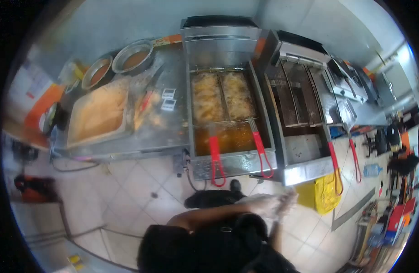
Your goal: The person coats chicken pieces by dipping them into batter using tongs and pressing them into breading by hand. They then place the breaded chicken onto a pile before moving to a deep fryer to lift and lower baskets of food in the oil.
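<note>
"Steel fryer [232, 172] in the head view: where's the food [206, 98]?"

"Inside it, in two wire baskets [225, 121] side by side, pale gold and lumpy, with amber oil [209, 142] around them."

"And the hands?"

"The left hand [259, 206] and right hand [287, 201] are close together before the body, apart from the baskets. Both look whitish; coating or thin gloves, I can't say. Nor can I tell how far the fingers are open, or whether they hold anything."

"How should the baskets be handled?"

"I'd say by the looped red handles [214, 150], level and slow, with clean, dry fingers, since drips could make oil spit."

"Other textures?"

"On the steel bench [161, 142], a rounded rectangular tray [71, 129] holds soft, tan powder [100, 109]. Behind are round metal bowls [149, 45] of brownish contents. Near the hands is a smooth yellow bin [327, 193]."
</note>
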### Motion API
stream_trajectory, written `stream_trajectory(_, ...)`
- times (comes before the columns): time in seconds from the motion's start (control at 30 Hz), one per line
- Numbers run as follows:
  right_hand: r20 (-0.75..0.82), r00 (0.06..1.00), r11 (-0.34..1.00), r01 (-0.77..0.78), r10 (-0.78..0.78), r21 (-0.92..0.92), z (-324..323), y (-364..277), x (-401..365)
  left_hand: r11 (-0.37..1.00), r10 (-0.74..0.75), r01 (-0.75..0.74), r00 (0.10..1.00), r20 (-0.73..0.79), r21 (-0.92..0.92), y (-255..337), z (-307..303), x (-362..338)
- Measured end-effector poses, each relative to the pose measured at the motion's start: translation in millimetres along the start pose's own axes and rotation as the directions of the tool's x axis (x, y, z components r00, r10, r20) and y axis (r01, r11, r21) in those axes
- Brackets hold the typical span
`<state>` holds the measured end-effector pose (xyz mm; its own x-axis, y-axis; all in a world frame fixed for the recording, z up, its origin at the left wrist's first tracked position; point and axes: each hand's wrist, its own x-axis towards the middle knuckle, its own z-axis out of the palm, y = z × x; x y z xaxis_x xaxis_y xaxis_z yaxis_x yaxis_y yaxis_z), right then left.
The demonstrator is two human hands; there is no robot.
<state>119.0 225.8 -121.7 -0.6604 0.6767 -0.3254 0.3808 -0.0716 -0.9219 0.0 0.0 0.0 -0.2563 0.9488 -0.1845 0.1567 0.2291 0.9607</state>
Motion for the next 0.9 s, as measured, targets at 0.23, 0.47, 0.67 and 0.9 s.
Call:
stream_trajectory(0.23,-0.422,0.892,0.741,0.392,-0.162,0.545,118.5,79.5,-252.6,0.980,0.114,-0.041,0.919,0.377,-0.196,-25.0,40.2,-165.0)
stream_trajectory(0.47,-0.799,0.413,0.498,0.851,-0.437,0.167,158.2,51.3,-409.9,0.980,0.200,-0.108,0.595,0.779,-0.169,-65.1,128.0,-237.9)
stream_trajectory(0.67,-0.969,0.068,0.971,0.064,-0.236,-0.232,208.9,0.7,-596.8,0.856,-0.096,-0.508,0.027,0.995,0.096,-17.0,174.1,-320.5)
stream_trajectory(0.9,-0.782,-0.596,0.932,0.146,-0.183,-0.330,307.7,99.8,-807.1,0.580,0.028,-0.813,-0.047,0.998,-0.055,5.5,255.6,-446.2)
